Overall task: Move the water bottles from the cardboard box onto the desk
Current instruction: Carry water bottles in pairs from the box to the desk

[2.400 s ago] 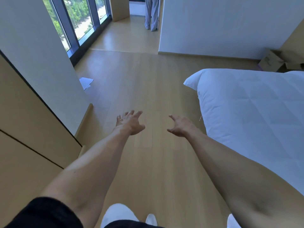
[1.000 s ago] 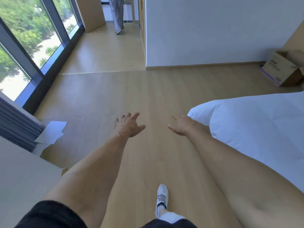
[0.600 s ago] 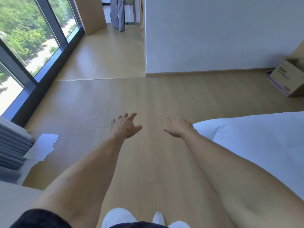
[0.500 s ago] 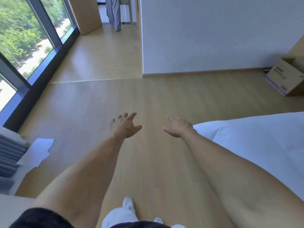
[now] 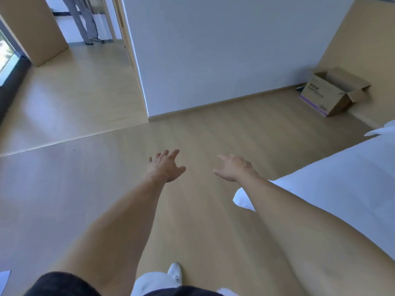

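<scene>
Closest in there's a white shoe (image 5: 175, 272) on the wood floor (image 5: 85, 189), and a black sleeve (image 5: 62, 284) at the bottom edge. Both arms reach out ahead: the left hand (image 5: 165, 166) and right hand (image 5: 232, 168) are held out over the floor with fingers loosely spread, holding nothing. A white bed (image 5: 342, 189) sits off to the right. Way back in the far right corner, the cardboard box (image 5: 330, 92) stands on the floor with its flaps open. Can't see inside it, so no idea about the bottles.

One cardboard box (image 5: 330, 90), one bed (image 5: 342, 178), two hands: left (image 5: 165, 167), right (image 5: 233, 168), one shoe (image 5: 175, 272)
</scene>
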Demonstrator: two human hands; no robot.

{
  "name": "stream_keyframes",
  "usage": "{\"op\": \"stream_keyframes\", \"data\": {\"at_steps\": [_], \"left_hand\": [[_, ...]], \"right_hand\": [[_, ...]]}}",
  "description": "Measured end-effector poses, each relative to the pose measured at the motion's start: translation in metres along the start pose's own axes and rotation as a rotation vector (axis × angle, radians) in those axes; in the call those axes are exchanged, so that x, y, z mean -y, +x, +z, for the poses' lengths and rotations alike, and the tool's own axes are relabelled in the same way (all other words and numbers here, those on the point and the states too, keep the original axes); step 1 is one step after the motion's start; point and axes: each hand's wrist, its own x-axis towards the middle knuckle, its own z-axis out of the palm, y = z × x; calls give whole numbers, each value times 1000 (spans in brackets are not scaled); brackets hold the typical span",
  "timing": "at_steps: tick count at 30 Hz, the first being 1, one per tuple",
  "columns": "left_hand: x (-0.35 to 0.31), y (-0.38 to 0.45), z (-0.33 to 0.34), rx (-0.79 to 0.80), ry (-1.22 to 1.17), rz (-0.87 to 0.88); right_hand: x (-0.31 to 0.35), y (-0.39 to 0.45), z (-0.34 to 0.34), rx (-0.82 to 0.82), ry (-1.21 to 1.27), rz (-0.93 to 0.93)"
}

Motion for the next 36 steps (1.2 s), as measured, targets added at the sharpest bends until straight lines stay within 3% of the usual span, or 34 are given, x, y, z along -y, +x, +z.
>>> {"op": "stream_keyframes", "data": {"at_steps": [12,24,36], "left_hand": [[-32,185,-54,2,87,231],[-131,387,-88,41,178,264],[-263,525,-105,72,228,398]], "right_hand": [[-27,128,-63,-39,67,204],[-113,313,-126,-34,145,245],[-229,422,-187,-49,207,364]]}}
